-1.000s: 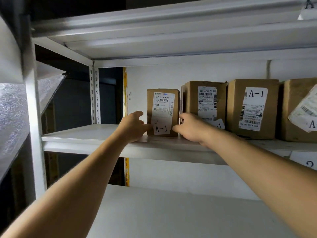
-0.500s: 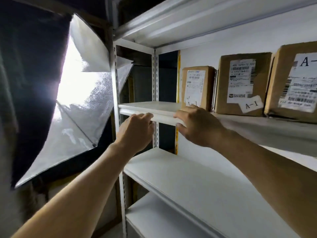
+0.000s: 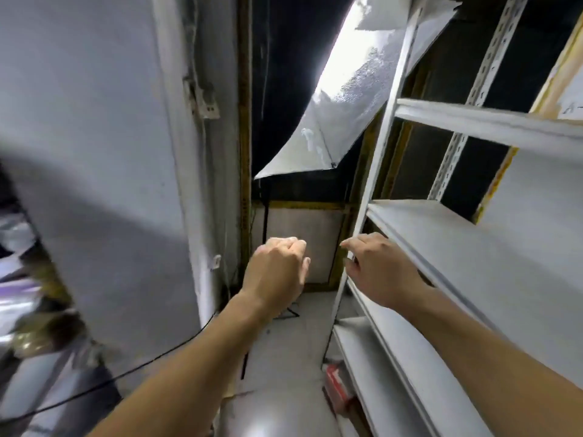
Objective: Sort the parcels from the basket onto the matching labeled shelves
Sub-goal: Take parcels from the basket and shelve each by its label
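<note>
Both hands hang in the air in front of the shelf rack, and neither holds anything. The left hand is at about 6 o'clock from the centre of the view, its back to the camera, its fingers curled loosely inward toward the palm and lying close together; the thumb tip shows at its right edge. The right hand is at 3 o'clock from the left one, a gap between them. Its fingers bend downward, loose and side by side, just in front of the rack's white upright and the near corner of the middle shelf — whether they touch the metal I cannot tell.

The rack fills the right side, from 1 to 5 o'clock, with three white boards seen at a steep tilt. The visible parts of the boards are bare. At the far 2 o'clock edge a sliver of a white label shows on the top board; its letters are too blurred to read. No parcel or basket is in view, so where they are cannot be told.

At 12 o'clock a lit softbox glows against black cloth. A grey wall takes up the 9 o'clock side, a black cable running across its foot. A red object lies low at 5 o'clock, under the bottom board — blurred.
</note>
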